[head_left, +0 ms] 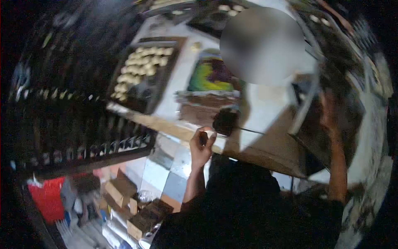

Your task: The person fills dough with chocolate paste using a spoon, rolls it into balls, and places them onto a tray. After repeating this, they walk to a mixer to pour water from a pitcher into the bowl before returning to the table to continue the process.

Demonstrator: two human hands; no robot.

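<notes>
"Where's the brown, roughly rectangular slab (199,113)?"
"On the white counter (265,108), just beyond the left hand (201,152), long axis sideways."
"Fingers?"
"Left thumb and forefinger curl close; whether pinching, I can't tell. The right hand (328,113), blurred, is unreadable."

Person wears a black or very dark top (248,203); folds and weave too dark to make out. Right sleeve (336,205) ends near the elbow, same dark cloth. Both forearms (338,170) bare. Left hand (201,147) bare, slim-fingered; right hand (329,112) bare, outline motion-blurred.
</notes>
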